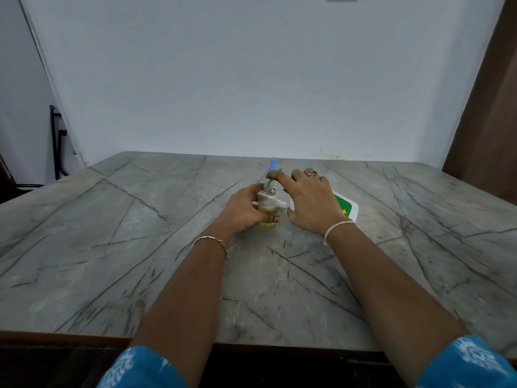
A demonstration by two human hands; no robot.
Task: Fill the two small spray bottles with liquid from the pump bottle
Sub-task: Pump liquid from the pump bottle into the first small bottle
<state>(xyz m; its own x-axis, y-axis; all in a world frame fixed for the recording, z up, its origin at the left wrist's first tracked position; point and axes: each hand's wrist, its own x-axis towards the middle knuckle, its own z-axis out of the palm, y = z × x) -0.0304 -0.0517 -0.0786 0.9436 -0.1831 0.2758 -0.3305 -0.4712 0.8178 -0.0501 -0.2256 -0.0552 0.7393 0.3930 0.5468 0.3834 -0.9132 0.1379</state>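
My left hand (242, 210) grips a small clear spray bottle (267, 204) upright on the table; its neck is uncapped and some yellow liquid sits at its bottom. My right hand (313, 203) holds the white pump bottle with a green label (345, 207), tilted toward the small bottle. The index finger lies on the green pump head, and the green spout (270, 181) points into the small bottle's neck. Behind them stands the second small bottle, of which only the blue cap (273, 163) shows. A small white piece (282, 204) pokes out beside the held bottle.
The grey marble-patterned table (140, 247) runs up to a pale wall at the back. Its front edge is near my body. A dark metal stand (57, 141) is off the table's left side, and a brown panel (486, 121) rises on the right.
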